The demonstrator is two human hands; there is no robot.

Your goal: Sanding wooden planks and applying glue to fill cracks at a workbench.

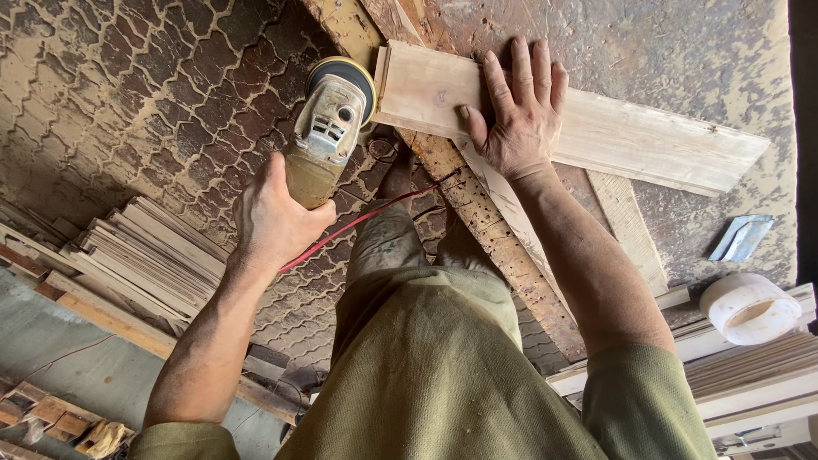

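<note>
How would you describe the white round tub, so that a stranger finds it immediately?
Start at the workbench and the long pale plank under the right hand. Follow the bench to the end far from the grinder. The white tub lies there on stacked pale boards, the only round white thing among straight wood.

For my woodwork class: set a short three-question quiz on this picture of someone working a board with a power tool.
1. True or false: the sander is in the left hand.
2. The right hand rests on: A) stacked strips B) pale board C) tape roll
3. What colour is the cord?

Key: 1 true. 2 B. 3 red.
</note>
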